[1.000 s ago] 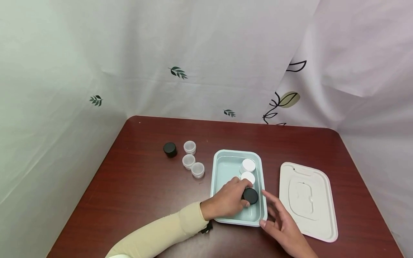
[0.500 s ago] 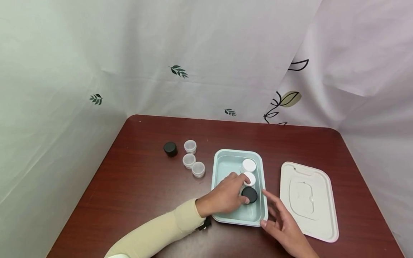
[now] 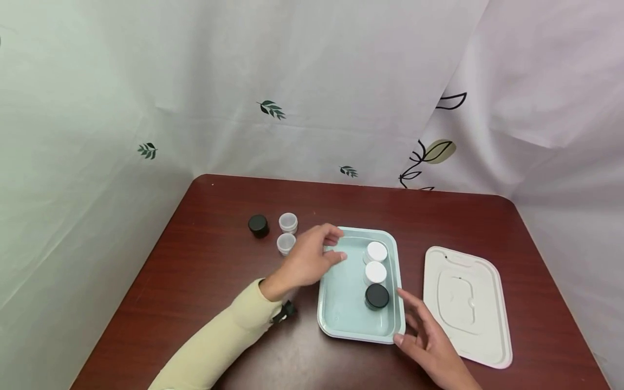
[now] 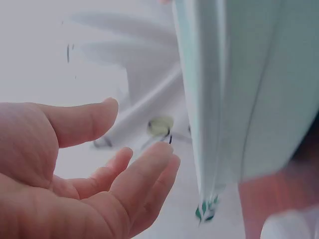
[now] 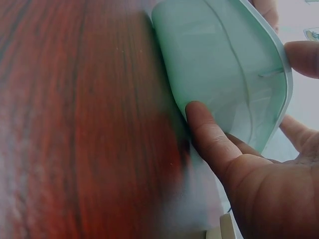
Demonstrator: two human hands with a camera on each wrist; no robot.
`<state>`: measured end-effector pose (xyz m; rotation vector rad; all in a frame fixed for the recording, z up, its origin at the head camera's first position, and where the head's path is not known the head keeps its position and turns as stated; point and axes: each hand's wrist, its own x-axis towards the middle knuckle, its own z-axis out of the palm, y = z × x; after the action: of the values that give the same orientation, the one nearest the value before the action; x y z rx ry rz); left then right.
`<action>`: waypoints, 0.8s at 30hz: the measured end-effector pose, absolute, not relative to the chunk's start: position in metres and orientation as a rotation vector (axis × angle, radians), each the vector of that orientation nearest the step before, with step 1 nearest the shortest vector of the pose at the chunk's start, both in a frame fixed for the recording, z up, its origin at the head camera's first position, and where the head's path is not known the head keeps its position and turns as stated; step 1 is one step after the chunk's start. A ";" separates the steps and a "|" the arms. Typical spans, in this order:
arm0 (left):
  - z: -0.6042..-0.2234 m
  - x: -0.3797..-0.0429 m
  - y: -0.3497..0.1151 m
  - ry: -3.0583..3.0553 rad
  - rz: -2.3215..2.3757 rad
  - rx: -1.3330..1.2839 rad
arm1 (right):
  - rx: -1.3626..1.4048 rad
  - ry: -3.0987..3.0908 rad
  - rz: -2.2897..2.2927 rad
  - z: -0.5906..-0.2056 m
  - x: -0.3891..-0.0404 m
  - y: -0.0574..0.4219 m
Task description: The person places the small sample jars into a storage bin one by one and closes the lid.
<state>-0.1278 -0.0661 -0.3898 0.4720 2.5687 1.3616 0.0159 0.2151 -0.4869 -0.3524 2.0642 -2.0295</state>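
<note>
A light-blue plastic container (image 3: 359,339) lies on the table in the head view. Along its right side stand two white-lidded jars (image 3: 376,272) and a black-lidded jar (image 3: 377,297). My left hand (image 3: 309,257) hovers over the container's left rim, fingers loosely bent and thumb apart, holding nothing. In the left wrist view, that hand (image 4: 104,179) has space between thumb and fingers beside the container wall (image 4: 224,99). My right hand (image 3: 431,346) touches the container's right side with spread fingers. The right wrist view shows one finger (image 5: 212,134) against its outer wall.
Left of the container stand a black jar (image 3: 259,226) and two small clear jars, one farther back (image 3: 288,222); my left hand covers the spot just in front of them. A white lid (image 3: 465,309) lies to the right. Fabric walls enclose the table.
My left hand has let go of the black-lidded jar inside the container and moved left and back, to the left rim. My right hand stays at the container's right side.
</note>
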 end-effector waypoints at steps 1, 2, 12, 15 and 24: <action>-0.388 -0.131 -0.072 2.568 1.385 0.455 | -0.347 2.064 -2.027 -0.487 0.016 0.215; -0.387 -0.134 -0.077 2.568 1.404 0.429 | -0.329 2.067 -2.021 -0.487 0.017 0.215; -0.389 -0.175 -0.149 2.640 1.618 0.086 | -0.283 2.071 -2.008 -0.483 0.017 0.214; -0.397 -0.185 -0.171 2.651 1.657 -0.005 | -0.228 2.061 -1.992 -0.482 0.018 0.213; -0.417 -0.200 -0.216 2.643 1.682 -0.134 | -0.183 2.080 -1.966 -0.480 0.019 0.212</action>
<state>-0.2004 -0.2159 -0.4165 -0.1336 2.6428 1.6823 0.0186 0.2116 -0.4797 -0.1826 2.0805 -1.9655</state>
